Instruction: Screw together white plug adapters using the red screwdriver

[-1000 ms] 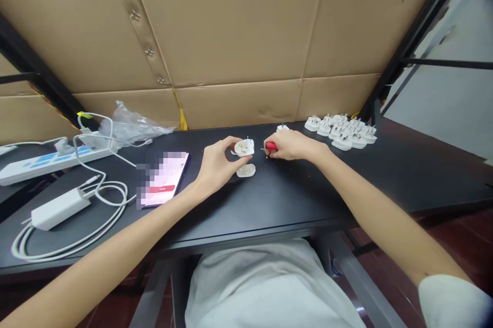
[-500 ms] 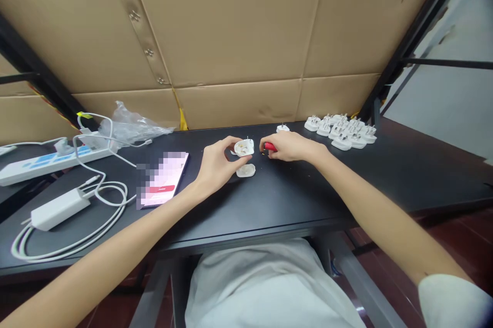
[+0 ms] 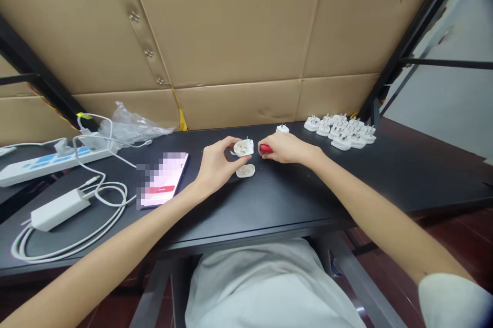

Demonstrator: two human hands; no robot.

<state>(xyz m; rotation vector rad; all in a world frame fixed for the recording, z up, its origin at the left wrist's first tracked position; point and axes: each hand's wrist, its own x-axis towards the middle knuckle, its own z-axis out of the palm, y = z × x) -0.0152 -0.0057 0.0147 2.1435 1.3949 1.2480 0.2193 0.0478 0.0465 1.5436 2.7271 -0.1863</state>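
My left hand [image 3: 217, 164] is closed round an opened white plug body [image 3: 244, 148], held just above the black table [image 3: 292, 194] with its pins pointing up. A loose white plug cover [image 3: 245, 170] lies on the table directly beneath it. My right hand [image 3: 287, 147] is closed on a red-handled tool [image 3: 265, 149], its tip close to the right side of the plug body. One single white plug [image 3: 282, 129] stands just behind my right hand.
A cluster of several white plugs [image 3: 341, 130] sits at the back right. A phone [image 3: 164, 179] lies left of my left hand. Farther left are a white power strip [image 3: 46, 159], a white charger with coiled cable [image 3: 59, 208] and a clear plastic bag [image 3: 129, 122]. Cardboard panels wall the back.
My right hand has slid a little to the left with the red-handled tool, closing the gap to the plug body. The left hand has stayed put.
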